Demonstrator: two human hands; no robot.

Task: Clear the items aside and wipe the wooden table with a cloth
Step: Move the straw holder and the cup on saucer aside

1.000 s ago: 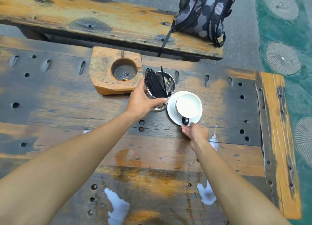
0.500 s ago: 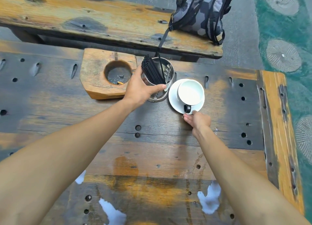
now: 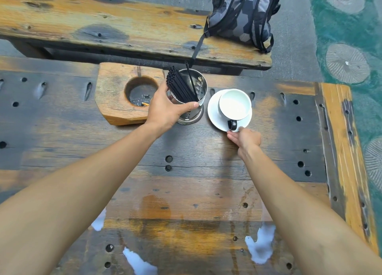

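My left hand (image 3: 165,109) grasps the straw holder (image 3: 191,101), hiding its near wall; my right hand (image 3: 245,138) pinches the saucer (image 3: 215,113) rim, fingertips hidden beneath.

2 bare forearms enter from the near edge, with no sleeve reaching any visible part of them. The left hand (image 3: 165,111) is broad, its thumb showing a short, plain nail. The right hand (image 3: 246,139) is seen mostly from the back, knuckles rounded. Both wrists and all visible fingers carry nothing: skin only, smooth, lightly haired along the forearms.
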